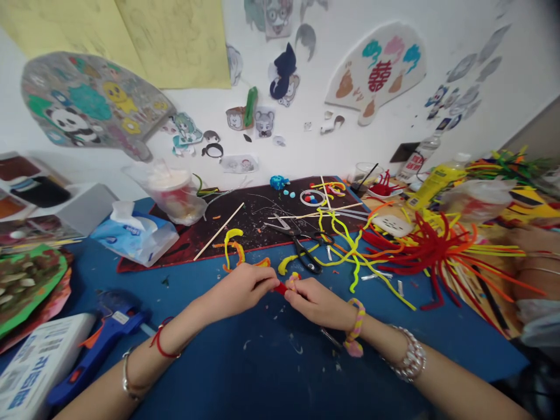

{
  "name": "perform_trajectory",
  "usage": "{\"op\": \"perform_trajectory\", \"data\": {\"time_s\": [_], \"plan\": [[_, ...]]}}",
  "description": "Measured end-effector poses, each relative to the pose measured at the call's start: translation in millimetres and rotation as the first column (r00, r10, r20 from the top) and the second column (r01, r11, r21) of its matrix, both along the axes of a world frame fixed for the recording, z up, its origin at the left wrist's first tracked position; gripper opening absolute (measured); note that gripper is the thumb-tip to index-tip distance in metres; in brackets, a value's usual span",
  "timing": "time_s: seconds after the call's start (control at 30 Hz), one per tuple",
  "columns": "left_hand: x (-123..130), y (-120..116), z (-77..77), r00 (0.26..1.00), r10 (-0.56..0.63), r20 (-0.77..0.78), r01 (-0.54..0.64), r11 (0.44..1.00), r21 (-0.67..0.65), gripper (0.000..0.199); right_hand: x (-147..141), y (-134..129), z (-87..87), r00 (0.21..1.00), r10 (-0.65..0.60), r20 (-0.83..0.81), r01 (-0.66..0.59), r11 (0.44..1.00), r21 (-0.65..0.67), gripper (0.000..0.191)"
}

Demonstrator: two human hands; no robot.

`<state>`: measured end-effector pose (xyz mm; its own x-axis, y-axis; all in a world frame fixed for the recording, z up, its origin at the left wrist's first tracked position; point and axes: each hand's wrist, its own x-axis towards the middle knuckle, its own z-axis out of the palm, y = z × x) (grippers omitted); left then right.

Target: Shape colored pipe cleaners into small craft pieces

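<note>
Where the left hand (238, 287) and right hand (314, 302) meet, both clamp a red pipe cleaner (280, 288). It lies sideways

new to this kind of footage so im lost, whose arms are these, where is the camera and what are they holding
This is one picture from a camera worn on a person's head, looking forward and down, so the two arms reaching in from the bottom are that person's own. No machine is involved. The left hand and right hand meet at a small red piece, probably pipe cleaner, pinched between their fingers. Below them is a blue table top. On it lie black-handled scissors, a blue hot glue gun, a packet of tissues and a heap of red, orange and yellow pipe cleaners. At the right edge, another person's hand shows.
</note>
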<state>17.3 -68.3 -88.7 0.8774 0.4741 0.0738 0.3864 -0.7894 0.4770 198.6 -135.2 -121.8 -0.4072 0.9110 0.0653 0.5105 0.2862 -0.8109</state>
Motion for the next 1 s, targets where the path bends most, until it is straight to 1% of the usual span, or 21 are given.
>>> {"op": "perform_trajectory", "data": {"time_s": [0.07, 0.13, 0.17, 0.2, 0.23, 0.3, 0.37, 0.4, 0.43, 0.5, 0.57, 0.63, 0.7, 0.73, 0.77, 0.8, 0.87, 0.9, 0.93, 0.97, 1.0], "plan": [[1, -3, -4.7, 1.000, 0.021, -0.020, -0.019, 0.991, 0.132, 0.027, -1, 1, -2.0, 1.000, -0.030, 0.008, 0.030, 0.999, 0.025, 0.029], [2, -5, -8.1, 0.998, 0.049, -0.034, -0.039, 0.968, 0.246, 0.028, -1, 1, -2.5, 0.998, -0.066, -0.003, 0.067, 0.997, 0.030, 0.030], [2, -6, -8.8, 0.997, 0.071, -0.017, -0.064, 0.961, 0.269, 0.028, 0, 2, -2.2, 0.996, -0.085, -0.024, 0.085, 0.996, 0.020, 0.030], [2, -6, -8.6, 0.995, 0.098, 0.018, -0.099, 0.962, 0.255, 0.028, 0, 2, -1.7, 0.994, -0.101, -0.053, 0.101, 0.995, 0.005, 0.031], [2, -6, -7.8, 0.990, 0.124, 0.061, -0.134, 0.970, 0.201, 0.028, 1, 2, -1.1, 0.989, -0.115, -0.089, 0.114, 0.993, -0.012, 0.031], [3, -6, -4.9, 0.976, 0.163, 0.141, -0.168, 0.986, 0.018, 0.026, 2, 1, -0.4, 0.978, -0.125, -0.166, 0.120, 0.992, -0.040, 0.032], [4, -5, -2.1, 0.969, 0.170, 0.180, -0.142, 0.977, -0.160, 0.023, 3, 1, -0.5, 0.968, -0.102, -0.228, 0.091, 0.994, -0.061, 0.032], [5, -5, -1.2, 0.967, 0.170, 0.189, -0.127, 0.967, -0.219, 0.022, 3, 0, -0.7, 0.965, -0.085, -0.249, 0.069, 0.995, -0.074, 0.032], [5, -5, -0.9, 0.965, 0.176, 0.196, -0.123, 0.959, -0.254, 0.021, 3, 0, -0.9, 0.964, -0.066, -0.258, 0.045, 0.995, -0.089, 0.033], [7, -6, -1.0, 0.954, 0.211, 0.214, -0.151, 0.952, -0.268, 0.020, 2, -1, -0.7, 0.968, -0.047, -0.245, 0.018, 0.993, -0.118, 0.033], [8, -8, -1.3, 0.940, 0.241, 0.241, -0.177, 0.950, -0.258, 0.020, 0, -2, 0.0, 0.975, -0.059, -0.212, 0.033, 0.991, -0.126, 0.034], [9, -9, -1.4, 0.929, 0.250, 0.273, -0.173, 0.945, -0.277, 0.021, -2, -2, 0.9, 0.978, -0.083, -0.192, 0.061, 0.991, -0.121, 0.034], [10, -11, -2.0, 0.918, 0.262, 0.297, -0.143, 0.919, -0.368, 0.023, -2, -2, 1.6, 0.979, -0.078, -0.187, 0.057, 0.992, -0.115, 0.036], [10, -12, -2.8, 0.912, 0.278, 0.302, -0.121, 0.885, -0.450, 0.024, -2, -3, 2.0, 0.981, -0.060, -0.185, 0.039, 0.993, -0.112, 0.038], [10, -13, -4.2, 0.904, 0.300, 0.305, -0.090, 0.830, -0.550, 0.023, -1, -3, 2.4, 0.982, -0.042, -0.185, 0.022, 0.994, -0.109, 0.039], [10, -14, -6.1, 0.894, 0.325, 0.308, -0.049, 0.754, -0.656, 0.023, 0, -3, 2.8, 0.981, -0.025, -0.190, 0.005, 0.994, -0.107, 0.040], [11, -15, -10.8, 0.872, 0.378, 0.312, 0.053, 0.561, -0.826, 0.022, 2, -3, 4.1, 0.975, 0.006, -0.221, -0.031, 0.993, -0.110, 0.040], [11, -15, -13.2, 0.859, 0.403, 0.316, 0.100, 0.474, -0.875, 0.021, 3, -3, 4.9, 0.970, 0.019, -0.244, -0.048, 0.993, -0.111, 0.040], [11, -15, -15.4, 0.844, 0.428, 0.323, 0.138, 0.408, -0.902, 0.020, 4, -2, 5.8, 0.963, 0.029, -0.267, -0.059, 0.993, -0.105, 0.039], [11, -15, -17.2, 0.829, 0.451, 0.331, 0.168, 0.364, -0.916, 0.019, 5, -1, 6.7, 0.957, 0.034, -0.287, -0.062, 0.994, -0.090, 0.039], [11, -15, -18.7, 0.814, 0.470, 0.342, 0.193, 0.336, -0.922, 0.019, 6, 0, 7.7, 0.952, 0.034, -0.303, -0.058, 0.996, -0.071, 0.038]]}}
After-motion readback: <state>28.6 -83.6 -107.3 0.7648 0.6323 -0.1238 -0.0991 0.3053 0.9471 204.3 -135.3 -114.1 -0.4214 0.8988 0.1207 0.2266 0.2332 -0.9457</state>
